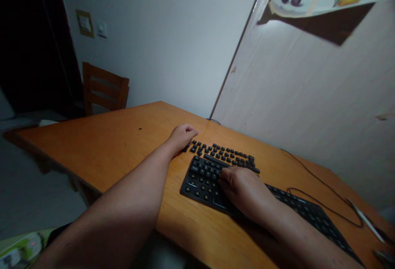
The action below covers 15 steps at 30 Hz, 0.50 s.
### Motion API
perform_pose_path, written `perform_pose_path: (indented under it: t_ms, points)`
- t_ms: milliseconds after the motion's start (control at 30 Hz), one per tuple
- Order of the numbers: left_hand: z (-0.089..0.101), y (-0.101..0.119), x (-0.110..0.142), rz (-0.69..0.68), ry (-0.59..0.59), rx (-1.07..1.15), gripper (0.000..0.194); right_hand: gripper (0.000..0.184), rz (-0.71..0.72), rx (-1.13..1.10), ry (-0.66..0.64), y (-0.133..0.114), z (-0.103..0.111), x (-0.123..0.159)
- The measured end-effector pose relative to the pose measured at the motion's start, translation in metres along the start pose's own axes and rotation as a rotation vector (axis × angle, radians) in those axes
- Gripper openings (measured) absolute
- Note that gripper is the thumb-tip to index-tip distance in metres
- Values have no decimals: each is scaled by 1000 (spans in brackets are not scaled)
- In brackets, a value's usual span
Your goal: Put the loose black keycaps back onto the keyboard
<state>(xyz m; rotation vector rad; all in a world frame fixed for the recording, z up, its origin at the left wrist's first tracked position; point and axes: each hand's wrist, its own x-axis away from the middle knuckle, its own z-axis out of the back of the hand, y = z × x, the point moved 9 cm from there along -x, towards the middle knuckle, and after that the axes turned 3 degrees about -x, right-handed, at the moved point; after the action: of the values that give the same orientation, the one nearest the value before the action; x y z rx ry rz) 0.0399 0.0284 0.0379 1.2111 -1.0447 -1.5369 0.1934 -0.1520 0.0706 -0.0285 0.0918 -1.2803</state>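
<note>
A black keyboard (200, 194) lies on the wooden table, with some keycaps on its upper rows and bare switch posts on the lower rows at its left end. My right hand (239, 182) is on the keyboard, fingers bent and pressed together at the keys; whatever is under the fingertips is hidden. Beyond the keyboard, loose black keycaps (227, 151) are spread in rows, with a long spacebar keycap (216, 161) nearest the keyboard. At the left end of these rows my left hand (184, 135) rests with curled fingers; I cannot see what they hold, if anything.
The wooden table (101, 145) reaches to the wall. A black cable (324, 215) loops at the right, near a thin pale stick-like object (367, 221). A tiny dark piece (140, 128) lies on the left. A wooden chair (105, 88) stands beyond the table.
</note>
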Motion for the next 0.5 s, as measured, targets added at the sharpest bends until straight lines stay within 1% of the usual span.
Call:
perform_pose_path:
  t_ms: [100, 267, 500]
  points:
    - [0, -1, -1, -3, -4, 4, 21, 19, 9, -6, 25, -3, -1, 2]
    - [2, 1, -1, -21, 18, 14, 20, 14, -6, -95, 29, 5, -4, 1]
    - [6, 8, 3, -43, 50, 5, 20, 16, 16, -38, 18, 5, -3, 0]
